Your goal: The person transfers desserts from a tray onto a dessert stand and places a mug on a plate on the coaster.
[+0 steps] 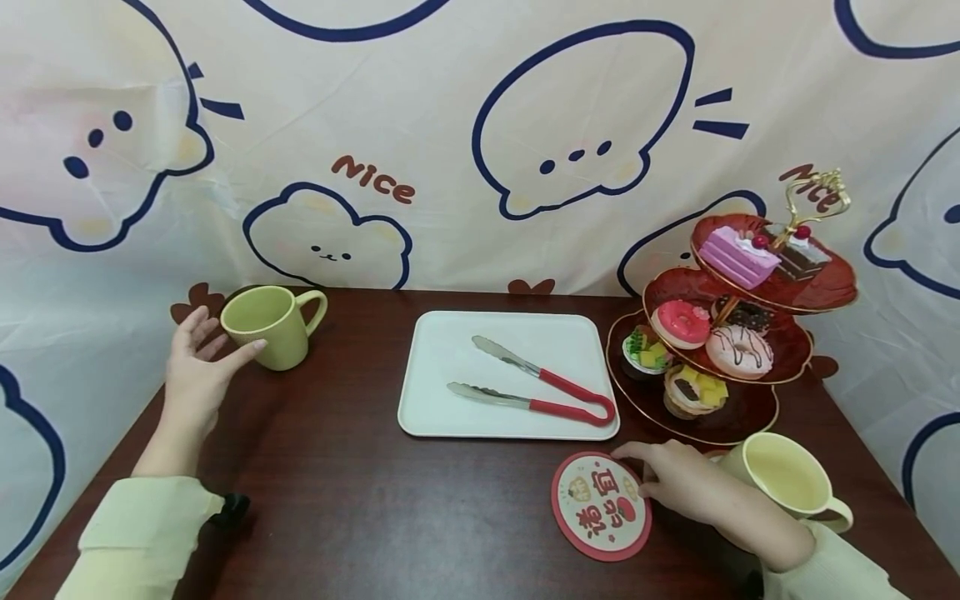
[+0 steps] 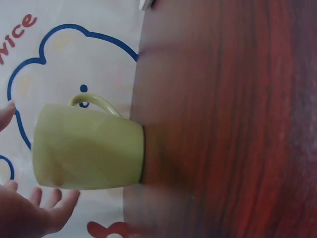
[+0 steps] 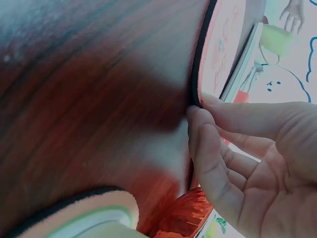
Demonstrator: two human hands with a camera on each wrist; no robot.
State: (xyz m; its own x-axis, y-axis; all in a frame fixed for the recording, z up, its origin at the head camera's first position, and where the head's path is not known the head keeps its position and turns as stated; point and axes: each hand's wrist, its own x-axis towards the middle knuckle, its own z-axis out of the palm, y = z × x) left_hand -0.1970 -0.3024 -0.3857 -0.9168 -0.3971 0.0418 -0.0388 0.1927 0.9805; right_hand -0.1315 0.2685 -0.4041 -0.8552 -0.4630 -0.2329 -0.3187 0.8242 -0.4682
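My right hand (image 1: 678,482) pinches the edge of a round red-rimmed coaster (image 1: 587,533) with printed characters. In the right wrist view, thumb and index finger grip the coaster's dark edge (image 3: 197,54), which is tilted up off the wood. At the back left stands an upright green mug (image 1: 281,337), its handle turned right. My left hand (image 1: 198,367) is beside this mug, thumb and fingers spread around its near left side. The left wrist view shows a gap between the fingertips and the mug (image 2: 89,148).
A white tray (image 1: 431,408) holds red-handled tongs (image 1: 555,408). On the right rises a three-tier red stand (image 1: 832,287) with toy cakes and donuts. A second pale yellow-green mug (image 1: 783,471) sits on another coaster (image 3: 126,203), close to my right forearm. A patterned curtain (image 1: 450,150) hangs behind the table.
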